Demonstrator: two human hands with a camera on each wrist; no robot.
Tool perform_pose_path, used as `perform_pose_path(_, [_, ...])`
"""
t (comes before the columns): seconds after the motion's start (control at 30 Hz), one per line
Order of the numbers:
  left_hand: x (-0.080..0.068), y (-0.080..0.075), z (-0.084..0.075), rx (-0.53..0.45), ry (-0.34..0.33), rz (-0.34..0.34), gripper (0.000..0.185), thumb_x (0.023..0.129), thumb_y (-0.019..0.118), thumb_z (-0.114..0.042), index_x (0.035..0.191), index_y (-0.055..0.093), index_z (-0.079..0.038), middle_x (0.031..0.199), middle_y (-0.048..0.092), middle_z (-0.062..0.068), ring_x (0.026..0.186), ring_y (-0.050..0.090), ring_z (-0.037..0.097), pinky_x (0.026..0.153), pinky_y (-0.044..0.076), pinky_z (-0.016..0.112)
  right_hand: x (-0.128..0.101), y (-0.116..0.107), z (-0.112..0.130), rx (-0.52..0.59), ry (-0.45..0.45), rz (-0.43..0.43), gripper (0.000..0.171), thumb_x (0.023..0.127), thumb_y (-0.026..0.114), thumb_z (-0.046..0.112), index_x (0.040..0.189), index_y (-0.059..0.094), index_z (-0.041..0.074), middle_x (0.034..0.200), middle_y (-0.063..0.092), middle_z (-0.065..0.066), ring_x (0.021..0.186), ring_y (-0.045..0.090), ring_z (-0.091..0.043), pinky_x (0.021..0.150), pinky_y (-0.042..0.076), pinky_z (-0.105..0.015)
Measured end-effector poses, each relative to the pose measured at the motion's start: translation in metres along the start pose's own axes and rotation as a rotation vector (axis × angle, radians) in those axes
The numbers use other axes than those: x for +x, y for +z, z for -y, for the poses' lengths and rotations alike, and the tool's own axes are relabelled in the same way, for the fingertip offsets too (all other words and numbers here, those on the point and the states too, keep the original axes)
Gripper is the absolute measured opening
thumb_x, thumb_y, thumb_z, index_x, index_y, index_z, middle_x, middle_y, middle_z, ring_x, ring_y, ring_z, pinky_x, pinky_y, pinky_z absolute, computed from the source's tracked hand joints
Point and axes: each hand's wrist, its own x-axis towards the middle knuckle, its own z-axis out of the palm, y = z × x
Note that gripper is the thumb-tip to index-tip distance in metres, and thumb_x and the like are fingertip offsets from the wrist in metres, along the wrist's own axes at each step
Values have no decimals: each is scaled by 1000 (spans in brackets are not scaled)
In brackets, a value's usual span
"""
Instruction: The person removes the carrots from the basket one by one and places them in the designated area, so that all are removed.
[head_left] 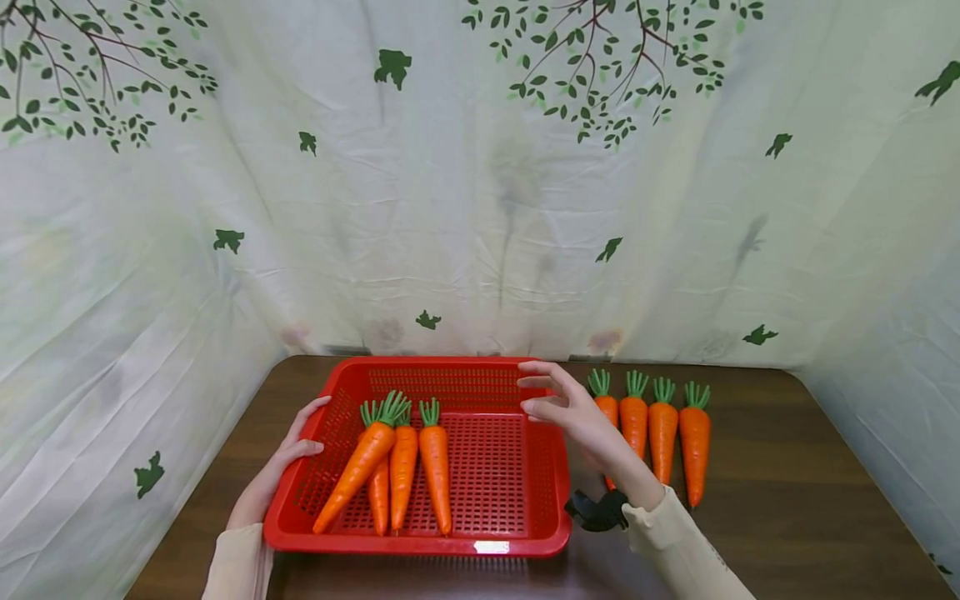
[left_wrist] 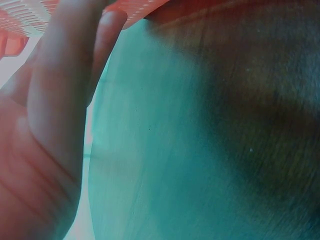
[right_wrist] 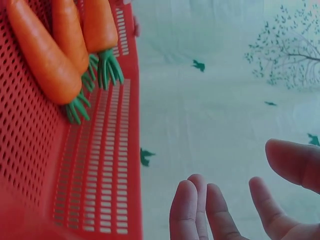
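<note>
A red plastic basket (head_left: 487, 467) with perforated sides holds several carrots (head_left: 433, 467) with green tops, lying toward its left half. My left hand (head_left: 288, 450) grips the basket's left rim, the thumb over the edge and the other fingers along the outside. In the left wrist view this hand (left_wrist: 55, 125) fills the left side, beneath the basket wall. My right hand (head_left: 566, 408) hovers at the basket's right rim with fingers apart and nothing between them. The right wrist view shows its spread fingers (right_wrist: 217, 215) beside the basket wall (right_wrist: 131, 175).
To the right of the basket, several more carrots (head_left: 693, 450) lie side by side on the brown wooden table (head_left: 787, 467), the nearest partly hidden by my right forearm. A pale curtain with leaf prints (head_left: 480, 208) hangs behind the table and along its sides.
</note>
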Motion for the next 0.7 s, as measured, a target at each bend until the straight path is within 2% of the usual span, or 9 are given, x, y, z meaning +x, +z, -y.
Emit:
perform_pose_path(0.3, [-1, 1, -1, -5, -12, 3, 69, 86, 35, 5, 146, 34, -29, 127, 46, -6, 105, 53, 11, 83, 47, 25, 9, 23, -1, 14, -12, 44, 47, 93, 61, 14, 137, 45, 12, 133, 46, -17, 105, 57, -31, 89, 47, -43])
perform_pose_path(0.5, [-1, 1, -2, 1, -22, -7, 69, 86, 35, 5, 146, 33, -29, 128, 45, -6, 106, 53, 11, 84, 47, 25, 17, 40, -4, 40, -3, 63, 47, 92, 60, 13, 137, 46, 13, 131, 48, -16, 107, 55, -33, 92, 44, -51])
perform_pose_path(0.7, [-1, 2, -2, 5, -12, -12, 70, 85, 35, 6, 146, 33, -29, 127, 46, -6, 105, 53, 10, 83, 46, 24, 24, 55, -7, 54, 1, 77, 47, 93, 60, 13, 137, 46, 11, 130, 49, -16, 104, 57, -30, 90, 47, -46])
